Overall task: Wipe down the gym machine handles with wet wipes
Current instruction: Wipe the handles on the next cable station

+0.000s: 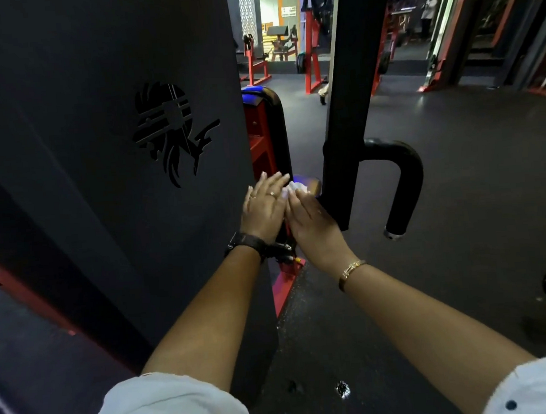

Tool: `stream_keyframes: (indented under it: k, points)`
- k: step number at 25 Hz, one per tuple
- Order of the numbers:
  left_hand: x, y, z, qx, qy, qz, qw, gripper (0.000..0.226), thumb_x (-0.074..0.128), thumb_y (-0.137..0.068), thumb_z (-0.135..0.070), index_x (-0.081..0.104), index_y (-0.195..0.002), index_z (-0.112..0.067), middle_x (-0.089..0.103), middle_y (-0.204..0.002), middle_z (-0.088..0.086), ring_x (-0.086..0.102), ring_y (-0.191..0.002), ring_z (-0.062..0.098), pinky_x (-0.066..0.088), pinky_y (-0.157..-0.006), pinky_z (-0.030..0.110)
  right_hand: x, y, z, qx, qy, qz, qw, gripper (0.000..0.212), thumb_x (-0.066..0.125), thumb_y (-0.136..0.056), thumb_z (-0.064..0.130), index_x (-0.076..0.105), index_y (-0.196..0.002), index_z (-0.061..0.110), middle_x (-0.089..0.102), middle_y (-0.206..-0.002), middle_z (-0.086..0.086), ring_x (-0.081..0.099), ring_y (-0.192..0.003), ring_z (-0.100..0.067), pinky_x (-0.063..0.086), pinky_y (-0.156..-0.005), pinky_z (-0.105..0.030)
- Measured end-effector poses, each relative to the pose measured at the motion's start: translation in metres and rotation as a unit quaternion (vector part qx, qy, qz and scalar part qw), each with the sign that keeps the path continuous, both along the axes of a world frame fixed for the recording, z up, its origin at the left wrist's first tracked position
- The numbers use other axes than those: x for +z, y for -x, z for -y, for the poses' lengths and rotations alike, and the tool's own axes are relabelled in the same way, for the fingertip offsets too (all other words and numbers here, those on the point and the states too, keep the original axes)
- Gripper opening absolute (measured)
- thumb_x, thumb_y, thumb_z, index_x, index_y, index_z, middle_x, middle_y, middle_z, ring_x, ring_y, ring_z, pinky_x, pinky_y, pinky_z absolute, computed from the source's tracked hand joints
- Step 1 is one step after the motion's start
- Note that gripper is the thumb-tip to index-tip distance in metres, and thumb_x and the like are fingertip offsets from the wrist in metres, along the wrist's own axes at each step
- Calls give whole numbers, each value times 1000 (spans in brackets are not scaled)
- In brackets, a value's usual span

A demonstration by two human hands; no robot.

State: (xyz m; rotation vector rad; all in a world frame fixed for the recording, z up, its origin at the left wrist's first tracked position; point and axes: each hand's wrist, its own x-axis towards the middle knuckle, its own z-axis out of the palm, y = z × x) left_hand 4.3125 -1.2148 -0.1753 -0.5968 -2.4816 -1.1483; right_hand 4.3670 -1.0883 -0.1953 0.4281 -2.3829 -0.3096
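Note:
Both my hands meet in the middle of the head view, beside the machine's black upright post point(345, 104). My left hand point(263, 207) lies with straight fingers pointing up and away. My right hand point(311, 218) holds a small white wet wipe point(297, 187) at its fingertips, against a short bar end next to the post. A black curved handle point(406, 184) with a silver end cap hooks out and down from the post, to the right of my hands, untouched. How the right fingers wrap the wipe is partly hidden.
A large dark shroud panel point(106, 153) with a cut-out logo fills the left. A red frame point(283, 283) runs below my hands. A padded black roller point(275, 125) stands behind. More red machines point(312, 42) stand on the dark rubber floor point(469, 128) farther back.

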Motion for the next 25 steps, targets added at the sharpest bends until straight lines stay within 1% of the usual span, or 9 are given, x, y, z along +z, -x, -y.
stream_keyframes:
  k: [4, 11, 13, 14, 15, 17, 19, 22, 25]
  points:
    - [-13, 4, 21, -3, 238, -214, 947, 56, 24, -95, -39, 45, -141, -15, 42, -148, 1, 31, -141, 20, 9, -117, 40, -2, -13, -1, -7, 4, -53, 999, 49, 31, -90, 4, 48, -136, 2, 49, -139, -16, 40, -133, -31, 40, -104, -36]
    - [-5, 1, 25, -43, 278, -189, 941, 66, 29, -88, -37, 29, -148, -12, 33, -153, 6, 24, -144, 22, 14, -119, 41, -29, -23, -1, -13, 19, -53, 998, 53, 41, -88, 1, 38, -141, -1, 40, -145, -21, 36, -136, -32, 28, -115, -40]
    - [-4, 2, 25, -51, 286, -193, 937, 67, 29, -88, -41, 27, -150, -13, 29, -155, 5, 19, -145, 21, 9, -119, 39, -46, -41, -7, 43, 178, 5, 983, 57, 45, -83, -11, 42, -139, 0, 43, -144, -18, 42, -133, -30, 32, -111, -33]
    - [-2, 4, 26, -57, 289, -187, 937, 67, 30, -88, -41, 26, -150, -15, 28, -155, 5, 17, -146, 20, 6, -119, 38, -53, -47, -3, 44, 333, 77, 939, 56, 46, -84, -13, 45, -138, 2, 46, -142, -15, 45, -130, -28, 33, -108, -27]
    - [-1, 5, 27, -64, 292, -177, 938, 66, 30, -88, -40, 26, -150, -16, 28, -155, 5, 16, -146, 20, 3, -119, 36, -59, -48, 3, 22, 533, 165, 830, 48, 47, -89, -8, 49, -135, 6, 50, -137, -11, 50, -124, -24, 34, -105, -23]
    - [-2, 5, 27, -65, 294, -167, 939, 66, 30, -88, -40, 25, -150, -19, 26, -156, 4, 14, -147, 20, 0, -119, 33, -52, -37, 21, -2, 866, 210, 454, 18, 50, -97, 12, 64, -110, 11, 62, -116, -10, 63, -98, -17, 47, -91, -25]
    - [-3, 4, 26, -65, 291, -165, 940, 67, 28, -89, -45, 23, -151, -20, 22, -157, 5, 12, -147, 21, 1, -119, 32, -38, -21, 31, 21, 960, 180, 213, 22, 47, -100, 17, 63, -90, 7, 69, -89, -12, 69, -72, -16, 57, -67, -26]
    - [-2, 3, 26, -66, 287, -170, 941, 70, 21, -94, -60, 23, -151, -19, 15, -158, 3, 6, -146, 19, -5, -118, 28, -6, -4, 31, 83, 984, 154, 30, 25, 36, -98, -2, 60, -93, 1, 68, -80, -13, 67, -69, -22, 57, -55, -26]
    - [6, 7, 29, -90, 312, -130, 937, 72, 19, -91, -61, 15, -153, -24, 1, -157, -6, -8, -145, 13, -15, -115, 23, 9, 4, 32, 112, 980, 161, -18, 32, 33, -87, -12, 61, -93, 2, 64, -78, -12, 62, -69, -20, 55, -56, -25]
